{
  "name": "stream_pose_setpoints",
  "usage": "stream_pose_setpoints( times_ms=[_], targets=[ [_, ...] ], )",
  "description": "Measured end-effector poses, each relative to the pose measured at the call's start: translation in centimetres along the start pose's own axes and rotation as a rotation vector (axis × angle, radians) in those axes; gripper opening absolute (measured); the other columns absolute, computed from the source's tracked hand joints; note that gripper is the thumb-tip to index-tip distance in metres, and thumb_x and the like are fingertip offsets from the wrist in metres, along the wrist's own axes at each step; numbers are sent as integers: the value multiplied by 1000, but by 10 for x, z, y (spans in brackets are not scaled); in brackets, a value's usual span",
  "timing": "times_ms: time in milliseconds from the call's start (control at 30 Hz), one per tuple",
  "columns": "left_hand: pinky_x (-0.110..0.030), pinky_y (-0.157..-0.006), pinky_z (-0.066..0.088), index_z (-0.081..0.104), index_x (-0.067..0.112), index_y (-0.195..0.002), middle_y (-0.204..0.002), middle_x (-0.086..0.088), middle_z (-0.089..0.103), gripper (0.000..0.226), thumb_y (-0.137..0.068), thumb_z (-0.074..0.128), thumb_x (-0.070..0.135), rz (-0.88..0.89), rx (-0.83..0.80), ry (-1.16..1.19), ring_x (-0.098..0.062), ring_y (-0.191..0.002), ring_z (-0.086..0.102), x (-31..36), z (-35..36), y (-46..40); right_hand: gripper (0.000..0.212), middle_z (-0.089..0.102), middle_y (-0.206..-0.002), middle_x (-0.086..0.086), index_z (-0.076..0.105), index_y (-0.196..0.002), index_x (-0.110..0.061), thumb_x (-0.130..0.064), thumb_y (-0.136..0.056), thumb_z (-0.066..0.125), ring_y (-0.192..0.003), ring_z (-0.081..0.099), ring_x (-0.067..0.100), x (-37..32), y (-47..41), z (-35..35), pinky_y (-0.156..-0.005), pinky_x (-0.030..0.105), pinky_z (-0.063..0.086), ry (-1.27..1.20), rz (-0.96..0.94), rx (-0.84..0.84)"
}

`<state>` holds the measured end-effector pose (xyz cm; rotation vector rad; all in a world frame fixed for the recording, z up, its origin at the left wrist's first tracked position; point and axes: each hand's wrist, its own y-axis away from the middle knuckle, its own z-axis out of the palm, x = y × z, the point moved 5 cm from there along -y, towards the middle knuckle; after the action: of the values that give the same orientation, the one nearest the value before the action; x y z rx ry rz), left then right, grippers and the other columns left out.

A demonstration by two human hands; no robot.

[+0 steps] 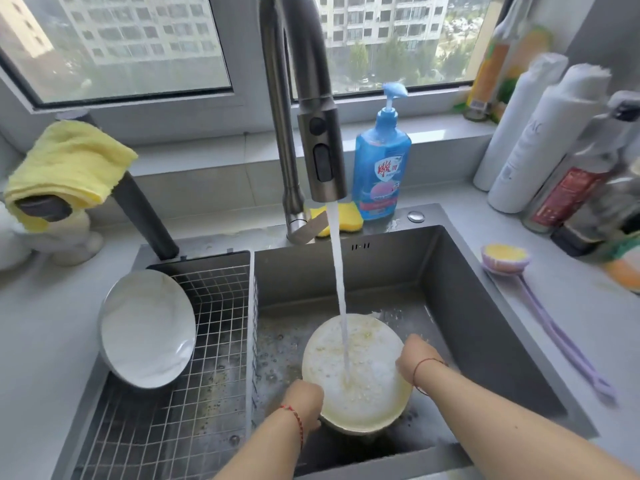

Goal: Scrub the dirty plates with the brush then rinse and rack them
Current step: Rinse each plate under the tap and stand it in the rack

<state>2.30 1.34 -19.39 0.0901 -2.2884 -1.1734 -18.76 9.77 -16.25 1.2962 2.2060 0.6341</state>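
A white plate (360, 386) speckled with yellowish residue and foam is tilted in the sink under the running water stream (341, 289). My left hand (304, 398) grips its lower left rim. My right hand (415, 356) holds the right rim, its fingers hidden behind the plate. A clean white plate (147, 329) leans upright in the wire rack (207, 341) on the sink's left. The purple long-handled brush (519, 268) with a yellow sponge head lies on the counter to the right of the sink, away from both hands.
The steel faucet (311, 116) arches over the sink (485, 323). Behind it stand a blue soap bottle (381, 161) and a yellow sponge (346, 220). Several bottles (540, 140) crowd the right counter. A yellow cloth (65, 164) hangs at the left.
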Motion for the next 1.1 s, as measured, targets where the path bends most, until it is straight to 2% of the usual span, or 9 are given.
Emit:
stream_pose_setpoints(
  times_ms=[133,267,467,600,733,833,933,1000,1100],
  targets=[
    [-34,-92,55,48,-4,-136,-134,-18,57,39,-101,40,10,-40,94,40,-27,-112,63,0,3,-7,46,42,-140,13,33,-136,-4,-3,-91,42,-124,50,28,0,-10,5,-95,34,45,51,35,72],
    [-30,-76,60,48,-3,-137,-131,-17,60,39,-101,41,10,-19,92,31,-21,-90,60,10,1,6,43,44,-139,12,35,-134,-7,-2,-92,38,-125,49,30,3,-16,7,-98,37,43,17,34,63],
    [-36,-80,60,50,-3,-135,-128,-20,61,39,-99,45,11,-70,69,165,-23,-87,59,6,2,3,23,56,-108,7,45,-113,-8,-3,-93,36,-97,57,24,2,-18,-1,-77,28,41,79,-109,-42],
    [-42,-85,58,51,0,-107,-82,-12,60,13,-94,51,5,-225,84,294,-29,-90,66,0,1,7,16,47,-76,2,39,-92,-13,1,-87,35,-59,46,14,7,-15,-2,-51,22,41,41,-180,-132],
    [-39,-69,61,46,-1,-107,-77,-15,61,13,-97,44,8,-212,111,300,-30,-69,65,0,-3,8,25,53,-83,6,39,-79,-18,5,-86,33,-65,62,21,13,-6,-9,-50,25,53,-261,-215,-182],
    [-32,-48,53,45,0,-113,-92,-17,61,17,-99,43,9,-180,113,344,-32,-73,64,0,-4,9,24,50,-81,7,36,-75,-16,5,-85,38,-75,64,30,15,-3,-16,-53,29,56,-373,-216,-134],
    [-26,-42,49,42,1,-107,-78,-15,56,9,-102,40,8,-155,107,412,-29,-64,62,2,-6,16,25,49,-78,10,37,-75,-14,7,-83,45,-74,65,29,20,-2,-18,-58,34,60,-458,-195,-99],
    [-23,-34,45,43,-2,-120,-74,-17,55,21,-104,39,11,-149,94,450,-25,-52,55,1,-7,15,26,50,-78,12,39,-74,-13,9,-83,50,-76,65,31,25,1,-20,-64,40,61,-513,-160,-115],
    [-29,-43,49,49,-3,-123,-87,-20,63,27,-104,42,14,-137,34,585,-28,-63,60,-2,-4,16,25,52,-82,16,39,-75,-10,11,-83,51,-81,65,36,32,6,-21,-62,44,60,-605,-127,-150]
  ],
)
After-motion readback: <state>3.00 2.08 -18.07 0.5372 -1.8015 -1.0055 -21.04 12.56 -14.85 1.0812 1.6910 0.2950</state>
